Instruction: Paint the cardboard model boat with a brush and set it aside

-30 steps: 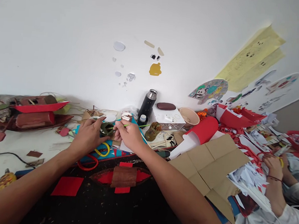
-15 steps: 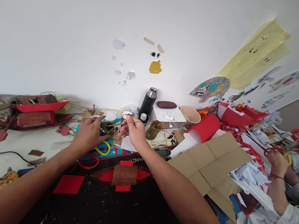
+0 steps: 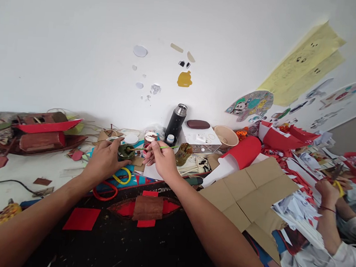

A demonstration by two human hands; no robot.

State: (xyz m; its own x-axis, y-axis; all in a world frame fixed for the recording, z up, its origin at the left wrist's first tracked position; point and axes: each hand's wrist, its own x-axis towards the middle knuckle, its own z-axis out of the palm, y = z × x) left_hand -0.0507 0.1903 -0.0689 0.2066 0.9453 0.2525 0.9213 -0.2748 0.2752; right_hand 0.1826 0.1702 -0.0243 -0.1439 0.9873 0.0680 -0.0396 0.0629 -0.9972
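Right hand, brush in paint pot

Brush tip sunk in the green pot, co-worker's body cut off at right edge

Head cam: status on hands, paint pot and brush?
Left hand grips the small green paint pot. Right hand pinches a green-handled brush, tip in the pot. Yellow scissors and black flask close by, nothing blocking.
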